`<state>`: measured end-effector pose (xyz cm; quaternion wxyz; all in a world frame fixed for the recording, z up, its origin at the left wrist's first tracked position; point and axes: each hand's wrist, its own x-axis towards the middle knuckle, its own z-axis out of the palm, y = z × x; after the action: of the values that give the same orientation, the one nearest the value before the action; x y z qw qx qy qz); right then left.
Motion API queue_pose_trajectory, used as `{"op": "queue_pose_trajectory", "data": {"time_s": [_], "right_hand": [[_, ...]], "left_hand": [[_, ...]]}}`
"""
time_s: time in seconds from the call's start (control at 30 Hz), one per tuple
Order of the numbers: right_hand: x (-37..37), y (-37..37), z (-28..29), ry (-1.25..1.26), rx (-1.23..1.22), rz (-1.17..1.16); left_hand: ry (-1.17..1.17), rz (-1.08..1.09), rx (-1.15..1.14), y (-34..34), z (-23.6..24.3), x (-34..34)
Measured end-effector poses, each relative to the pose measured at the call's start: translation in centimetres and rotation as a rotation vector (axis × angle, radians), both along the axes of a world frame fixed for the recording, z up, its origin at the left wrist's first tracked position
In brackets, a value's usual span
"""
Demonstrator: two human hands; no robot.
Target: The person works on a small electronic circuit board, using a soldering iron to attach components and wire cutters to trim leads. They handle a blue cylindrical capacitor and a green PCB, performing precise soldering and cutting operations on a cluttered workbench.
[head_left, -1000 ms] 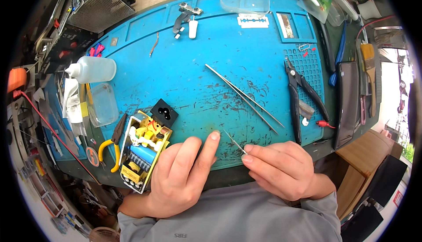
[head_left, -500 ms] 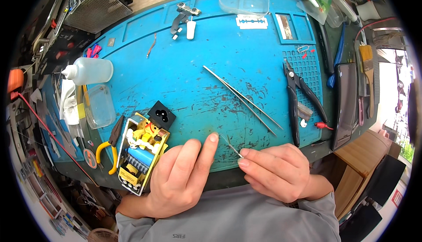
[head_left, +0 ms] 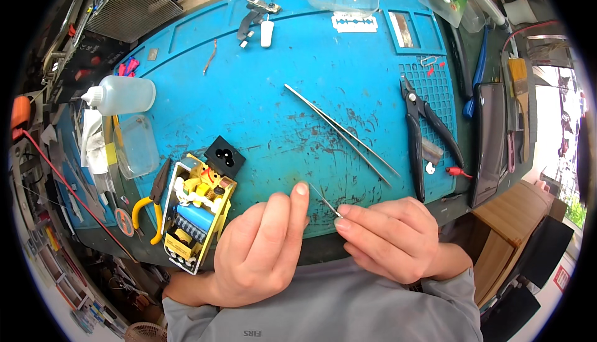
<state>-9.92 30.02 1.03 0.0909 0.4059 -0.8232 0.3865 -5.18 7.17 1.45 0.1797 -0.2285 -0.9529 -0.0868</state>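
Observation:
My right hand (head_left: 392,237) pinches a thin silvery wire-like piece (head_left: 324,201) between thumb and fingertips. Its free end slants up to the left, close beside the tip of my left index finger. My left hand (head_left: 261,245) has the index finger stretched out and the others bent; I see nothing held in it, though its thumb is mostly hidden. Just left of that hand lies an open power supply board (head_left: 198,217) with yellow and blue parts and a black socket (head_left: 225,157). Metal tweezers (head_left: 339,130) rest on the blue mat (head_left: 249,102) beyond my hands.
Yellow-handled pliers (head_left: 154,208) lie left of the board, near a squeeze bottle (head_left: 124,95) and a clear plastic box (head_left: 138,148). Black-handled cutters (head_left: 418,137) sit at the right, beside a dark flat device (head_left: 487,146). A razor blade (head_left: 354,23) lies at the back.
The view has shifted slightly. My left index fingertip has moved a little up and left, and the thin piece now stands out more clearly from my right fingertips.

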Motion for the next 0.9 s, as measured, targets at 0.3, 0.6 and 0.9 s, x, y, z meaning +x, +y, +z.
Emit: {"op": "queue_pose_trajectory", "data": {"time_s": [0.3,0.6,0.9], "right_hand": [[0.20,-0.29,-0.35,0.011,-0.036,-0.031],[0.35,-0.44,-0.38,0.007,-0.040,-0.060],[0.34,-0.42,-0.30,-0.004,-0.059,-0.064]], "left_hand": [[0.034,-0.013,-0.034,0.25,0.01,-0.16],[0.050,-0.013,-0.033,0.17,-0.20,-0.16],[0.048,-0.006,-0.020,0.21,-0.21,-0.17]]}}
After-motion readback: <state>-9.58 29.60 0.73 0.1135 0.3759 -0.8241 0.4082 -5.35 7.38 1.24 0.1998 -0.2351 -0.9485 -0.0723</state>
